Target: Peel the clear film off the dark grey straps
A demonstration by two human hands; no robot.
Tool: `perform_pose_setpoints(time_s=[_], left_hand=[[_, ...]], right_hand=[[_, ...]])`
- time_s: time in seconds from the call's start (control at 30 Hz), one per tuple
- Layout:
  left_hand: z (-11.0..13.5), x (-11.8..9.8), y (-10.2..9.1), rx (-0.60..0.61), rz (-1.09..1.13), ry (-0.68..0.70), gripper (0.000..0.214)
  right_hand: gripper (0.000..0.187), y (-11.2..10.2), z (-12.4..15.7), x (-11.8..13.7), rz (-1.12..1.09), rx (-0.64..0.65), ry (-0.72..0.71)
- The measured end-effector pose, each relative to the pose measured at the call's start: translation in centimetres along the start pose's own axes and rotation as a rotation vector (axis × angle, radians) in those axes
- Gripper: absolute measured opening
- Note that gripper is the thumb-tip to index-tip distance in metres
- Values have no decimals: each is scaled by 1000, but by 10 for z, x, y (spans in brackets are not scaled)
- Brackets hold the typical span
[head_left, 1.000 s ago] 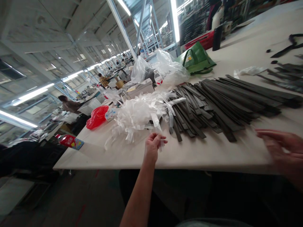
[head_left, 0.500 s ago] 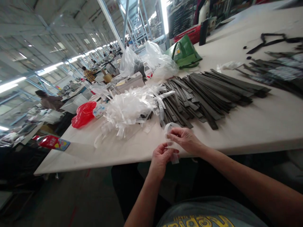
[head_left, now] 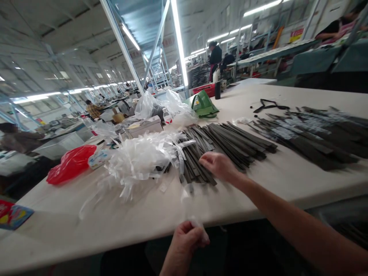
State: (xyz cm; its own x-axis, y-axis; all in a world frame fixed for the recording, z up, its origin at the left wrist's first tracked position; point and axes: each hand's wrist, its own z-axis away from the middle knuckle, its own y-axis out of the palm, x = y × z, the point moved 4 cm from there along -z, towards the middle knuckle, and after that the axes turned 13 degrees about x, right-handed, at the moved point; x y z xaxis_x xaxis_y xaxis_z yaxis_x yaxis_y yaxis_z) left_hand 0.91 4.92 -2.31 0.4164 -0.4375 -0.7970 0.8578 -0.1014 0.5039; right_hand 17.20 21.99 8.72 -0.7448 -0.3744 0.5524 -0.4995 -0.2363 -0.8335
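Observation:
Near the table's front edge, my left hand (head_left: 185, 239) is closed on a translucent white strip (head_left: 199, 226), partly hidden by the fingers. Higher up, my right hand (head_left: 220, 165) is over a row of dark grey flat strips (head_left: 198, 153), its thumb and fingertips close together. Whether something is pinched there, or whether it touches the strips, I cannot make out. A tangled heap of white strips (head_left: 138, 157) lies left of the dark ones. One pale strip end (head_left: 185, 193) hangs forward from the heap, above my left hand.
The pale table (head_left: 258, 191) carries another group of dark strips with whitish middles (head_left: 310, 134) at right. Behind are a green bag (head_left: 204, 105), clear plastic bags (head_left: 178, 107) and a dark cylinder (head_left: 217, 90). A red plastic bag (head_left: 71, 163) lies at left. Other people are farther off.
My right hand has left the white strip beside my left hand and moved up and away over the dark strips. My left hand keeps the strip. The view has turned right and tilted up.

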Motion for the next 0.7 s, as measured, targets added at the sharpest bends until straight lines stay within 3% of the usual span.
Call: perform_pose_setpoints(time_s=[0.13,0.27,0.47,0.7], left_hand=[[8,2,-6,-40,147,77,41],[10,7,-7,-136,242,65,43],[16,5,-5,-206,305,27,43],[17,-17,-20,-282,395,65,27]], right_hand=[[29,-41,-31,-70,117,-159,371],[31,-50,-49,-116,163,-161,584],[28,-66,-56,-141,20,-136,680],[23,-83,-16,-154,-381,-266,561]])
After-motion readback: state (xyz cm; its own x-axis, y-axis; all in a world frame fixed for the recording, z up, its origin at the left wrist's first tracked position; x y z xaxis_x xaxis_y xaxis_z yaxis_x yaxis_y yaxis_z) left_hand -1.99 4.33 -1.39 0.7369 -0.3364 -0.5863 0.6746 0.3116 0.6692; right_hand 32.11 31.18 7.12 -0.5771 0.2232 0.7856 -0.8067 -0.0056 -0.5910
